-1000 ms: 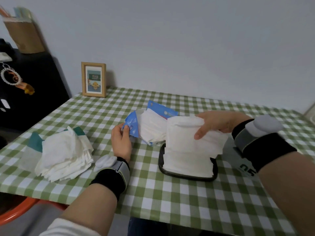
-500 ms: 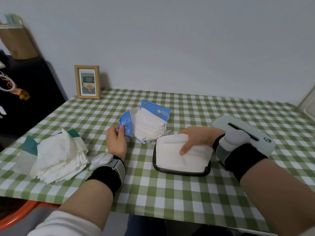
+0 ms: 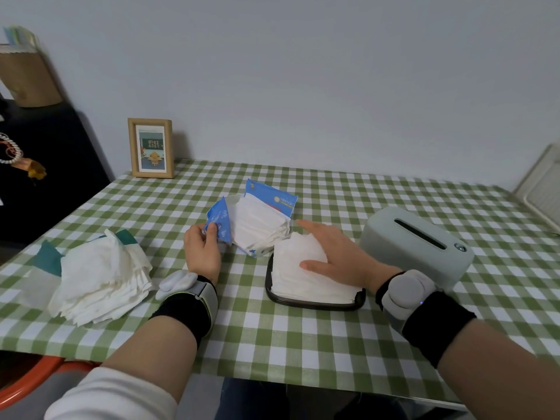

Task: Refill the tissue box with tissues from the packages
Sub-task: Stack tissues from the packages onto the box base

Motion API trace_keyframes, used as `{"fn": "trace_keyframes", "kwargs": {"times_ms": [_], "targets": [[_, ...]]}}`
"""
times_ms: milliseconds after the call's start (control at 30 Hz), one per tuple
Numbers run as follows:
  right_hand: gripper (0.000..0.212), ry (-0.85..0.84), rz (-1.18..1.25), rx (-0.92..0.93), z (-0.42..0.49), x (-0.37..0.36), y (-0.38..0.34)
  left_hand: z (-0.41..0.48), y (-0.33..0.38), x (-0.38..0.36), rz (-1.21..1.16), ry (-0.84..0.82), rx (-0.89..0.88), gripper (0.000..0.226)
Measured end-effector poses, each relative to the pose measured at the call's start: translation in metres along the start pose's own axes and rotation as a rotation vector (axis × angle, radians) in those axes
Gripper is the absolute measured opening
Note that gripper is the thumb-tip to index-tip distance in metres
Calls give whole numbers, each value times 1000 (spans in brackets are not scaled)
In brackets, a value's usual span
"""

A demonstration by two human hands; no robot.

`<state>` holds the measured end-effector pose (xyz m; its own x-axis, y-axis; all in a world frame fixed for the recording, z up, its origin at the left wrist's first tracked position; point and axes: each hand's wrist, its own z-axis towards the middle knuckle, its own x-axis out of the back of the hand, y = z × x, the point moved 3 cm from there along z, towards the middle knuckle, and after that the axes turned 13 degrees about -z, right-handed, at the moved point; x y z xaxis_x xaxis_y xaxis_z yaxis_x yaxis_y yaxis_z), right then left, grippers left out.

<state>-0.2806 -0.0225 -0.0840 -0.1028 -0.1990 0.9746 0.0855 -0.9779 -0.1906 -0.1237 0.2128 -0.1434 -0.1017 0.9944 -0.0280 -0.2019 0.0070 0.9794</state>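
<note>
Tissue stack (image 3: 298,275) lies under right hand (image 3: 338,257); left hand (image 3: 201,253) pinches blue package (image 3: 220,220).

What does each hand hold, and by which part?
Left hand pinches the blue package by its open flap. Right hand, flat on the tissue stack, holds nothing.

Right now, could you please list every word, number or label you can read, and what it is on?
None can be read for certain.
The frame: two rows of pale characters on a dark panel, too blurred.
The blue package: a round logo and small print, too small.
</note>
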Motion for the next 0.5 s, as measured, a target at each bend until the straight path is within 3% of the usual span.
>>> {"fn": "trace_keyframes", "kwargs": {"times_ms": [133,200,300,500], "targets": [[49,267,-139,15,-2,8,0,0,0,0,-5,7,-1,27],[47,204,-127,15,-2,6,1,0,0,0,-4,10,2,28],[60,-31,-70,-12,-2,-5,-3,0,0,0,7,8,4,30],[62,-153,-32,41,-2,-20,-15,2,-2,0,11,5,8,32]]}}
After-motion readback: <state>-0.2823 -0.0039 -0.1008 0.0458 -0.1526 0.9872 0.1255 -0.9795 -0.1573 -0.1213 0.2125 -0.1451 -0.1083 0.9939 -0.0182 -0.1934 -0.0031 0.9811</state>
